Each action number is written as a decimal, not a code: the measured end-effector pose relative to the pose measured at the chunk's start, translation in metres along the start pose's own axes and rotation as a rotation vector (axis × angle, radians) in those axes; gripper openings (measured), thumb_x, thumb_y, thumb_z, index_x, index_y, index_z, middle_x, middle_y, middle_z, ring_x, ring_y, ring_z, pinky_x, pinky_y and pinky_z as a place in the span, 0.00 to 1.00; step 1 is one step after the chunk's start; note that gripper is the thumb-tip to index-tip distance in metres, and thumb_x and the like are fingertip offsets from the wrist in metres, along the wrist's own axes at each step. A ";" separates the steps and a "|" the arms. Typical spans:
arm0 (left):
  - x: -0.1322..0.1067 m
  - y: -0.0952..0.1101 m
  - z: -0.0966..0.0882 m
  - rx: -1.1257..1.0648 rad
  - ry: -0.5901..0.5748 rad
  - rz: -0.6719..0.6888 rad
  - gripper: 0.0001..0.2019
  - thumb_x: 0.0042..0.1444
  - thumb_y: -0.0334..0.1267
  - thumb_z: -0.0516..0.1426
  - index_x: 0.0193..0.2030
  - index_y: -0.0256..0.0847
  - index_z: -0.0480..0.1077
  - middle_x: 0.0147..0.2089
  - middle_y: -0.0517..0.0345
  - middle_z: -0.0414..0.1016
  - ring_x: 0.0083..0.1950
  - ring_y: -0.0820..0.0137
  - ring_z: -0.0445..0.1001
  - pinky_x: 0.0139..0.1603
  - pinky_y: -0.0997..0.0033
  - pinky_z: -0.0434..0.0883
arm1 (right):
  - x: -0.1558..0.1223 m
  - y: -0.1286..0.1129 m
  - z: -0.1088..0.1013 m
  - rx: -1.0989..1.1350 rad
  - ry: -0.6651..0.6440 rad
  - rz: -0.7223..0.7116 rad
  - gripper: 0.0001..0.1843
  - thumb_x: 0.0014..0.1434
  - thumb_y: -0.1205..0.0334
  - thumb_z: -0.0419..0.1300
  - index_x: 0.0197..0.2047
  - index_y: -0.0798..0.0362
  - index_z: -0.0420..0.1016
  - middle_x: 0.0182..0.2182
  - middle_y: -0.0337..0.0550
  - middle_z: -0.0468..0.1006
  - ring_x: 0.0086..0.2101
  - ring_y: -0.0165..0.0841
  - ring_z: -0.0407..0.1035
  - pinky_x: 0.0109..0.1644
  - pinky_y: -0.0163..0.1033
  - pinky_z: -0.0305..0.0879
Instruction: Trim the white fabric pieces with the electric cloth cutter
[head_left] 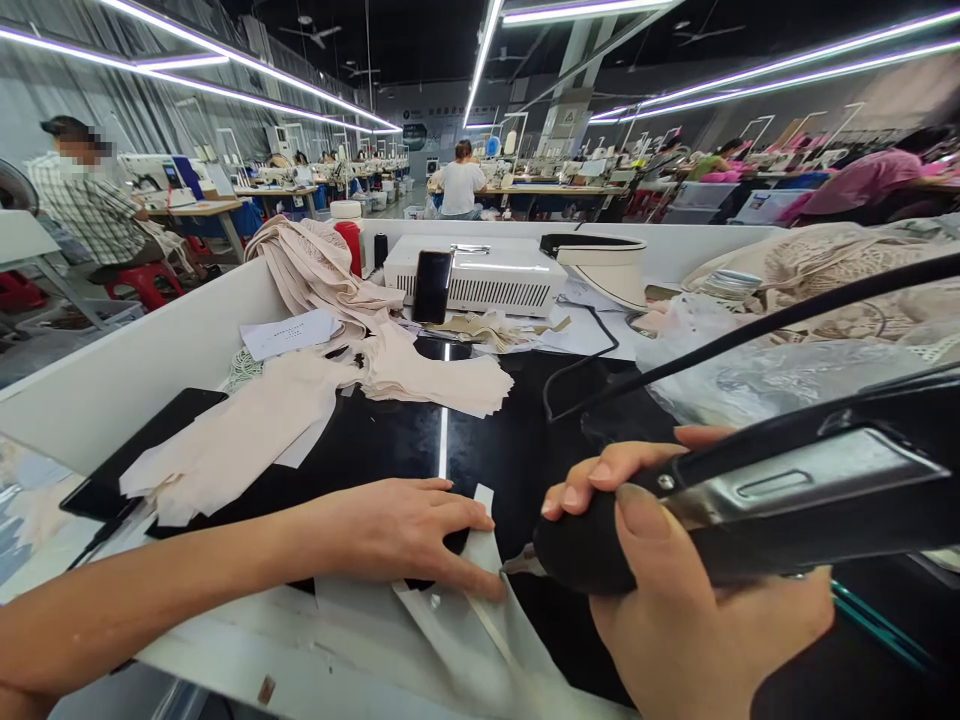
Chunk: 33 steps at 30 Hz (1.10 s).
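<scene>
My left hand point(405, 530) lies flat with its fingers stretched out on a pale fabric piece point(487, 620) at the near edge of the glossy black worktop point(390, 440). My right hand point(675, 590) is closed round a black and silver hand-held tool point(750, 510). The tool's small metal tip point(517, 565) touches the fabric right beside my left fingertips. A black cable point(750, 335) runs from the tool up to the right.
Cut beige fabric pieces point(300, 410) and a taller beige stack point(315, 265) lie at the left and back. A phone point(433, 286) leans on a white box point(480, 275). A plastic bag of fabric point(787, 360) sits right. White walls point(150, 360) ring the table. Other people work at far tables.
</scene>
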<state>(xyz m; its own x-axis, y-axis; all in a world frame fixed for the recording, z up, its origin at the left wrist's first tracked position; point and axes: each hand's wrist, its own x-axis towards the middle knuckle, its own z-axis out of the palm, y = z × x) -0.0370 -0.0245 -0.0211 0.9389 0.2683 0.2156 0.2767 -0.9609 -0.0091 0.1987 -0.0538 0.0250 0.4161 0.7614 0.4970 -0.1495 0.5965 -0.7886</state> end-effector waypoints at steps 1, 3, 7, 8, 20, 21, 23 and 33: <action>0.000 0.000 0.000 -0.002 0.002 -0.001 0.23 0.90 0.29 0.62 0.79 0.59 0.88 0.81 0.42 0.85 0.75 0.57 0.90 0.78 0.57 0.87 | -0.001 0.001 0.000 -0.007 -0.003 -0.007 0.24 0.65 0.51 0.89 0.56 0.40 0.84 0.33 0.31 0.84 0.26 0.38 0.79 0.30 0.47 0.86; 0.000 0.001 0.001 -0.008 0.010 -0.004 0.23 0.90 0.29 0.63 0.79 0.60 0.88 0.81 0.42 0.85 0.75 0.57 0.90 0.79 0.56 0.87 | -0.002 0.001 0.000 -0.025 -0.004 -0.023 0.23 0.67 0.51 0.89 0.56 0.40 0.84 0.33 0.31 0.83 0.26 0.38 0.79 0.31 0.47 0.87; 0.000 0.003 0.000 -0.010 0.020 -0.004 0.23 0.91 0.29 0.62 0.80 0.58 0.88 0.81 0.41 0.86 0.76 0.56 0.91 0.80 0.54 0.87 | -0.002 0.001 0.001 -0.019 0.008 -0.021 0.23 0.67 0.51 0.89 0.56 0.41 0.84 0.33 0.31 0.85 0.26 0.37 0.80 0.30 0.45 0.86; 0.000 0.003 0.000 -0.009 0.015 -0.004 0.23 0.91 0.30 0.62 0.80 0.58 0.88 0.81 0.41 0.85 0.76 0.56 0.90 0.81 0.53 0.87 | -0.001 0.000 0.002 -0.007 0.016 -0.015 0.24 0.66 0.52 0.89 0.56 0.41 0.84 0.33 0.31 0.85 0.26 0.37 0.80 0.30 0.44 0.86; 0.000 0.006 -0.002 -0.027 -0.078 -0.060 0.24 0.92 0.31 0.61 0.82 0.63 0.85 0.86 0.46 0.82 0.83 0.58 0.86 0.87 0.53 0.82 | 0.006 0.002 0.010 -0.009 0.078 0.002 0.25 0.60 0.58 0.89 0.54 0.40 0.83 0.33 0.28 0.86 0.25 0.35 0.79 0.30 0.43 0.84; 0.000 0.007 -0.002 -0.031 -0.079 -0.064 0.24 0.92 0.31 0.61 0.82 0.63 0.85 0.86 0.46 0.82 0.83 0.58 0.86 0.87 0.53 0.82 | 0.007 0.003 0.010 -0.002 0.088 0.001 0.26 0.59 0.57 0.89 0.54 0.40 0.83 0.33 0.28 0.86 0.25 0.35 0.79 0.31 0.42 0.84; -0.001 0.008 -0.002 -0.041 -0.072 -0.066 0.24 0.92 0.31 0.61 0.82 0.63 0.85 0.86 0.45 0.81 0.82 0.58 0.86 0.86 0.54 0.82 | 0.009 0.005 0.010 0.019 0.089 -0.001 0.27 0.59 0.56 0.90 0.54 0.41 0.83 0.33 0.28 0.86 0.26 0.35 0.79 0.31 0.42 0.85; -0.001 0.010 0.000 -0.056 -0.092 -0.107 0.25 0.95 0.33 0.56 0.83 0.65 0.85 0.87 0.45 0.80 0.85 0.57 0.84 0.88 0.53 0.81 | 0.010 0.012 0.010 -0.015 0.045 -0.003 0.26 0.63 0.55 0.89 0.56 0.41 0.83 0.35 0.28 0.85 0.29 0.33 0.79 0.32 0.39 0.85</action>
<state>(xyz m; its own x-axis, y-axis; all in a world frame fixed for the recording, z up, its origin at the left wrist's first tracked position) -0.0355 -0.0342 -0.0215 0.9203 0.3718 0.1216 0.3665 -0.9282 0.0639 0.1924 -0.0367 0.0241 0.4563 0.7471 0.4833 -0.1345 0.5948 -0.7925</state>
